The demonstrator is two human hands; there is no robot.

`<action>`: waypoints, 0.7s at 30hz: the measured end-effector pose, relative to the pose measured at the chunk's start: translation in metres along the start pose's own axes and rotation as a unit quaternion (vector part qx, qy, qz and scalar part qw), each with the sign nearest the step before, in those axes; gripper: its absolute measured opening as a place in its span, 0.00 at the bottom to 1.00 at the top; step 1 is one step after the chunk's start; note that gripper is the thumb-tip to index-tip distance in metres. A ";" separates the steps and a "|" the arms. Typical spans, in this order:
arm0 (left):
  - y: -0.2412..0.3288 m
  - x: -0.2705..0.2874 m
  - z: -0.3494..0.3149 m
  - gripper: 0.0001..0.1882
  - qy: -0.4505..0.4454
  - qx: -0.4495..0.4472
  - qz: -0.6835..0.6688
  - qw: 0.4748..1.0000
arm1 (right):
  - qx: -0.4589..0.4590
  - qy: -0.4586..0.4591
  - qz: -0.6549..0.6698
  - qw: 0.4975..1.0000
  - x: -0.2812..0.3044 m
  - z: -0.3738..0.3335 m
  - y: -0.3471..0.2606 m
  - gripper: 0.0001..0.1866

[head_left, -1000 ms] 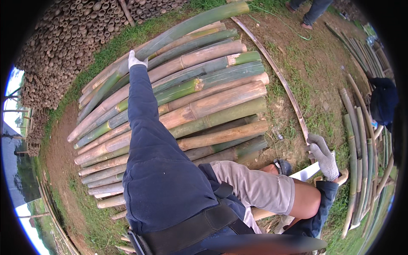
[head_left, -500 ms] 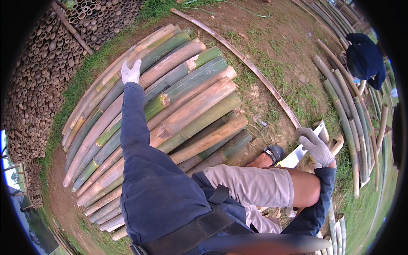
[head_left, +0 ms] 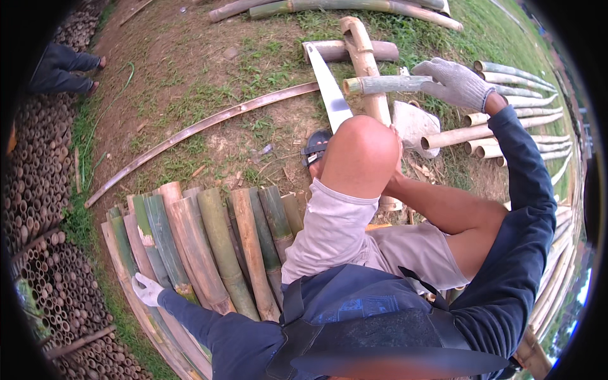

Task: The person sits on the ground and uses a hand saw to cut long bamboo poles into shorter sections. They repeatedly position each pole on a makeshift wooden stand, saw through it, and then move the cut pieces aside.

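My right hand [head_left: 459, 83], in a grey knit glove, grips the right end of a short green bamboo piece [head_left: 383, 85]. That piece lies across a pale bamboo post [head_left: 362, 60]. A handsaw [head_left: 328, 85] with a shiny blade slants just left of the post; its handle is hidden behind my raised knee. Far to the left, my left hand [head_left: 148, 290], in a white glove, rests on a row of bamboo poles [head_left: 212, 234], thumb apart from the fingers and no firm grip visible.
A short thick log [head_left: 383, 50] lies crosswise under the post's far end, and a pale block [head_left: 415, 128] sits beside it. One long bamboo strip [head_left: 202, 130] curves over the dirt. Several poles [head_left: 487, 133] lie right. Another person [head_left: 60, 68] stands far left by stacked bamboo.
My view has swung to the right, bringing the saw and post toward the middle. The right hand and the bamboo piece show more clearly; the left hand stays on the poles.
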State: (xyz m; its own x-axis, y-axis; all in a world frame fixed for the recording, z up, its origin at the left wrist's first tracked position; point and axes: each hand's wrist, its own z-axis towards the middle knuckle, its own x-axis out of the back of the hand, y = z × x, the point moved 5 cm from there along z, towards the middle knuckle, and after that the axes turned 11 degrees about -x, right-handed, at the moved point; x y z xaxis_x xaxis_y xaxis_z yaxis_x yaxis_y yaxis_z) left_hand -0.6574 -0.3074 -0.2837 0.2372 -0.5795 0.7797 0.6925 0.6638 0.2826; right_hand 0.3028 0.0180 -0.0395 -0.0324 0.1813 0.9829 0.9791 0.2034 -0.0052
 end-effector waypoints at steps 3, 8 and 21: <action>0.057 0.008 -0.002 0.26 0.007 -0.016 -0.029 0.999 | -0.060 -0.078 0.019 0.995 -0.055 -0.031 0.051 0.24; 0.289 -0.026 -0.030 0.25 -0.098 -0.205 -0.299 0.927 | -0.076 -0.156 0.164 0.971 -0.191 -0.054 0.069 0.27; 0.757 -0.261 -0.365 0.45 -0.528 -0.237 -0.437 0.689 | -0.262 0.012 0.497 0.827 -0.393 0.002 -0.039 0.36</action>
State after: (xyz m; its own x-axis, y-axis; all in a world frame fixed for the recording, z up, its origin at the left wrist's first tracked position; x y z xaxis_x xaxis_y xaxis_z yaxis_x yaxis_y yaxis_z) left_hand 0.0532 0.1736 -0.4772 -0.8655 0.1734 0.4699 0.4607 -0.0927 0.8827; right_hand 0.2771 -0.0594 -0.4263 0.8392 -0.0133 0.5436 0.4713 -0.4808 -0.7394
